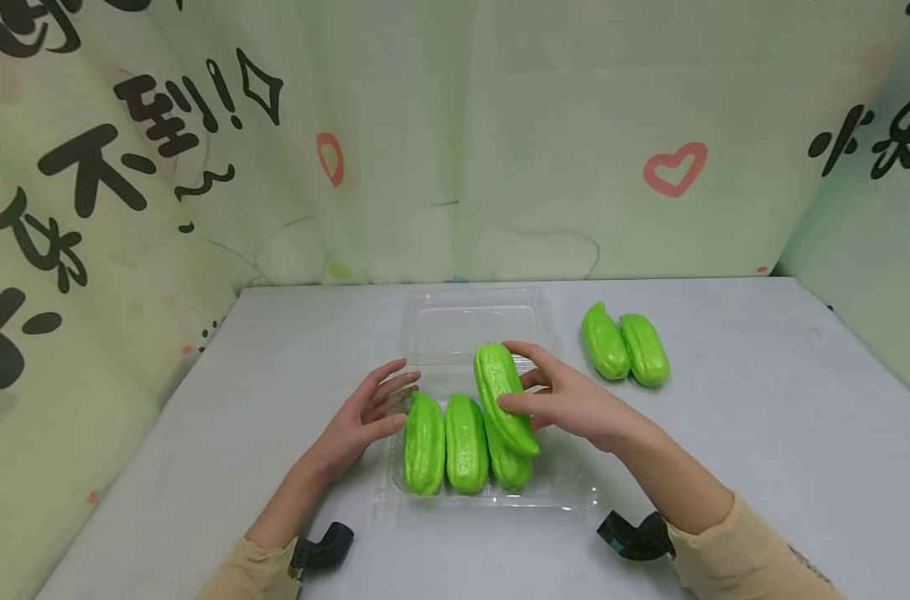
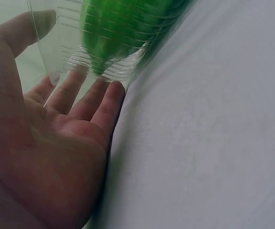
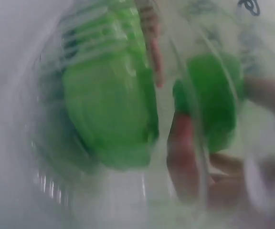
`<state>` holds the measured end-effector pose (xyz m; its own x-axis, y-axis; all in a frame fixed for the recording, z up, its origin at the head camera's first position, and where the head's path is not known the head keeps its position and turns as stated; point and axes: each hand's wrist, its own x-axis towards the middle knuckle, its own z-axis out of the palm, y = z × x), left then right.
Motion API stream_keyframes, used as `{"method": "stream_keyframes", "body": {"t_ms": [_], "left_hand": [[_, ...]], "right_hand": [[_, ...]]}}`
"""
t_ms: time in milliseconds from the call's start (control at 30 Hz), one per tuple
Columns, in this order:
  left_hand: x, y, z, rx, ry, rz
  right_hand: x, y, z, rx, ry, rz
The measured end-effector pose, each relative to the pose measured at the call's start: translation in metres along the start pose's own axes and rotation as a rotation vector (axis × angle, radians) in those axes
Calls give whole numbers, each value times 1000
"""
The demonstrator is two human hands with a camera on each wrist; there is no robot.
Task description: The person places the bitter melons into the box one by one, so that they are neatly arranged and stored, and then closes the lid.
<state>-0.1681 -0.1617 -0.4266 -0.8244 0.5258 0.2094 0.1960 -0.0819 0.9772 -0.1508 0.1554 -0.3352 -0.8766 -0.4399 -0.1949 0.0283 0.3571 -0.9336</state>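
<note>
- A pale green curtain (image 1: 530,108) with black lettering encloses my workspace behind and on both sides, perhaps to screen off whatever lies beyond.
- The white table (image 1: 762,400) carries everything; I judge its flatness helps rounded things lie still.
- My clear container (image 1: 563,475) sits unfolded before me, its lid (image 1: 477,325) laid back on the far side, which leaves the tray reachable from above.
- In the tray, the left cucumber (image 1: 424,450), middle cucumber (image 1: 466,446) and third cucumber (image 1: 509,467) lie lengthwise, pointing away from me; side by side, they probably check each other's rolling.
- My right hand (image 1: 567,400) pinches the held cucumber (image 1: 496,375) from its right side, thumb against fingers, likely because a grasp away from the ends balances it. It slants over the third cucumber, partly hiding it; whether those two touch, I cannot tell.
- My left hand (image 1: 368,412) grasps nothing, its fingers relaxed beside the tray's ribbed left wall, well placed for steadying it. Whether my fingertips press the plastic, I cannot tell.
- To the right of the lid, a curved cucumber (image 1: 605,342) and a straighter cucumber (image 1: 645,350) rest together on the table, within my right arm's reach, I judge.
</note>
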Motion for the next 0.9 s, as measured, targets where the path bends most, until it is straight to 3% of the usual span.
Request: {"method": "stream_keyframes", "body": {"t_ms": [300,900], "left_hand": [[2,2,3,4,3,-9],[1,0,1,13,2,-17]], "right_hand": [[9,-11,22,-58,-51,-8],[19,-25,52,-199,-15,38]]}}
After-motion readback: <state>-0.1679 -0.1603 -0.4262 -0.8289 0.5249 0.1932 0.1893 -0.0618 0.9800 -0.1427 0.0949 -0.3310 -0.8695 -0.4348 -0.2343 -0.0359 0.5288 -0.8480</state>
